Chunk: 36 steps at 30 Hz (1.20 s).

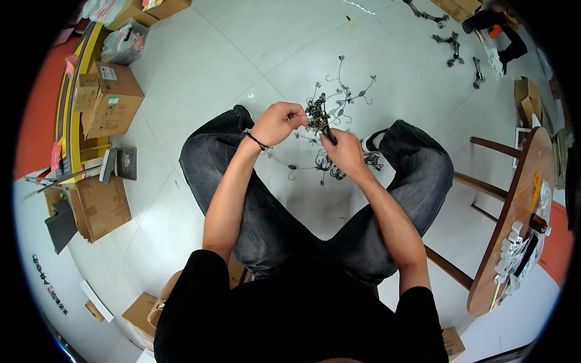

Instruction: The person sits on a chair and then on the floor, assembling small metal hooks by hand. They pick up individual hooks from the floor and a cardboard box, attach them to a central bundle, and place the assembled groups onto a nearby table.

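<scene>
The right hand (347, 152) firmly holds the dark, tangled, hooked metal-wire bundle (316, 112); the left hand (277, 124) pinches narrowly its edge, and should pull gently, bending nothing.

Floor (206, 60): pale, smooth, large tiles, thin seams. Dark hooked wires (292, 167) around middle (how much of them actually rests on floor, cannot tell). Upper right, dark jointed metal pieces (452, 40), set apart. Top, white strip (359, 6), small black-and-yellow item (350, 21). Left, cardboard boxes (115, 100), clear plastic bin (124, 45).
</scene>
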Each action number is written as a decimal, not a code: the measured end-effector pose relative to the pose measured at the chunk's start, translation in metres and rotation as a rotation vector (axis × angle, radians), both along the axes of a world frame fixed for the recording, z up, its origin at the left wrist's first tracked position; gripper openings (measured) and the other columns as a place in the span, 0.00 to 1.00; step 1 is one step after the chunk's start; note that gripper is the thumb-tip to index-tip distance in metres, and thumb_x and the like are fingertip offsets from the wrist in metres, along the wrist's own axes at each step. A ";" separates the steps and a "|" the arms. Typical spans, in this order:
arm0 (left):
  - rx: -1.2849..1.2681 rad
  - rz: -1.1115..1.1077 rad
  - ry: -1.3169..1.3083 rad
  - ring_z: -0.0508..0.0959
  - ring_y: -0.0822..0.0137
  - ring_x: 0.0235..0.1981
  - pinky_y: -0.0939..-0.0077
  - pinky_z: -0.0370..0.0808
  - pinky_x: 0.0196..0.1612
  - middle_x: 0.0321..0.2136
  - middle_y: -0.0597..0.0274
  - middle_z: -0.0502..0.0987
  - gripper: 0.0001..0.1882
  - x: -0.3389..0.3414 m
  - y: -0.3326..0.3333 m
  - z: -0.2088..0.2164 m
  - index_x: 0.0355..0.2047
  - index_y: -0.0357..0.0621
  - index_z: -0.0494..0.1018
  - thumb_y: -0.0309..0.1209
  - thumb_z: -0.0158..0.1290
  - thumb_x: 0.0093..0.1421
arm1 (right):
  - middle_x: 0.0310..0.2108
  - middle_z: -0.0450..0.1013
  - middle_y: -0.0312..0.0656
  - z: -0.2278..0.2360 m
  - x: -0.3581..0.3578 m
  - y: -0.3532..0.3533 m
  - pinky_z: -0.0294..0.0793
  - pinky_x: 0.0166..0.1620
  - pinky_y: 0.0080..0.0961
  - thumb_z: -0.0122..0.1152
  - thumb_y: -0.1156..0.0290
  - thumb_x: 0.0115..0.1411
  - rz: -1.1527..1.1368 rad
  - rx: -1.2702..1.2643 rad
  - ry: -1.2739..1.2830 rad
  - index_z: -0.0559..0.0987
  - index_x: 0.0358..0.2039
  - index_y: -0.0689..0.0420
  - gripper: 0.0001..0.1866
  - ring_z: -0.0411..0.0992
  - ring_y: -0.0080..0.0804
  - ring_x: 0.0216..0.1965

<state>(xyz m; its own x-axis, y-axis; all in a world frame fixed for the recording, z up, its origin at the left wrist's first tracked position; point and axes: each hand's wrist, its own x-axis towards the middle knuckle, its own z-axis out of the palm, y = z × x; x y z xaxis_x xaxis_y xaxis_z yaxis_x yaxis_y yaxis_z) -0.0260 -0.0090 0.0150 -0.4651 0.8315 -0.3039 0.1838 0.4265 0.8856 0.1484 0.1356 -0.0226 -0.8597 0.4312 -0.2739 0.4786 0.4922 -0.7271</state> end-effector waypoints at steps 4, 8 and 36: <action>0.169 0.153 0.289 0.77 0.70 0.40 0.78 0.72 0.45 0.39 0.57 0.80 0.06 0.029 0.015 -0.030 0.33 0.35 0.77 0.27 0.56 0.62 | 0.18 0.75 0.48 -0.030 -0.001 0.006 0.73 0.30 0.39 0.60 0.62 0.60 -0.122 -0.203 -0.005 0.81 0.26 0.62 0.15 0.76 0.46 0.21; 0.321 0.181 0.100 0.75 0.67 0.53 0.75 0.70 0.56 0.52 0.56 0.77 0.10 0.045 0.025 -0.017 0.44 0.36 0.77 0.26 0.52 0.65 | 0.16 0.75 0.41 -0.046 0.002 0.021 0.74 0.26 0.31 0.59 0.63 0.63 -0.285 -0.523 0.035 0.79 0.22 0.64 0.18 0.75 0.30 0.18; 0.153 0.110 -0.403 0.74 0.77 0.19 0.80 0.73 0.23 0.22 0.68 0.74 0.17 0.086 0.046 -0.028 0.42 0.34 0.74 0.19 0.57 0.50 | 0.35 0.75 0.48 0.004 -0.007 0.092 0.80 0.39 0.36 0.49 0.59 0.71 -0.771 -1.314 0.538 0.74 0.42 0.62 0.17 0.76 0.39 0.37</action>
